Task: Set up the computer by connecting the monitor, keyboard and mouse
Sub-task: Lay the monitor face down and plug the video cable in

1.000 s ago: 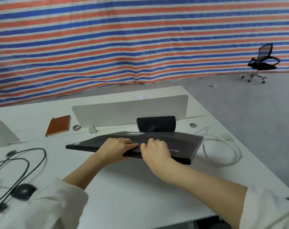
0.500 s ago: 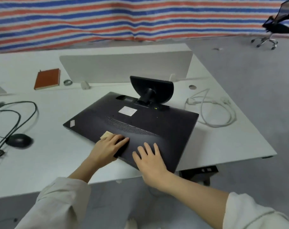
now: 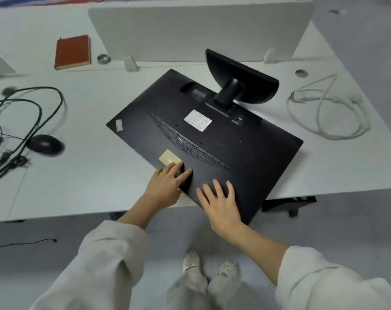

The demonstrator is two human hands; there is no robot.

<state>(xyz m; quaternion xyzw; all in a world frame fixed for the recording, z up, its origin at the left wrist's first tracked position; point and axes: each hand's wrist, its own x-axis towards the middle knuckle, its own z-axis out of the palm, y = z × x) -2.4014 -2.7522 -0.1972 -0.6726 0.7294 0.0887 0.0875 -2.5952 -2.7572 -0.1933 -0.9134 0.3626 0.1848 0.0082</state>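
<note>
A black monitor (image 3: 212,139) lies face down on the white desk (image 3: 89,175), back panel up, with its stand base (image 3: 246,79) sticking up at the far side. Its near corner overhangs the desk's front edge. My left hand (image 3: 167,186) rests at the monitor's near edge, fingers straight on the panel by a tan sticker. My right hand (image 3: 221,204) lies flat on the back panel with fingers spread. A black mouse (image 3: 46,144) with tangled black cables (image 3: 33,113) sits at the left. A white cable (image 3: 328,108) lies coiled at the right.
A white divider panel (image 3: 201,30) stands along the desk's far side. A brown notebook (image 3: 72,51) and a small round metal object (image 3: 103,58) lie at the back left. A cable hole (image 3: 301,72) is at the back right. My feet (image 3: 209,267) stand on grey floor below.
The monitor went from nearly edge-on to lying flat, back up. My view has tipped downward and both hands now lie flatter on the panel near its front edge.
</note>
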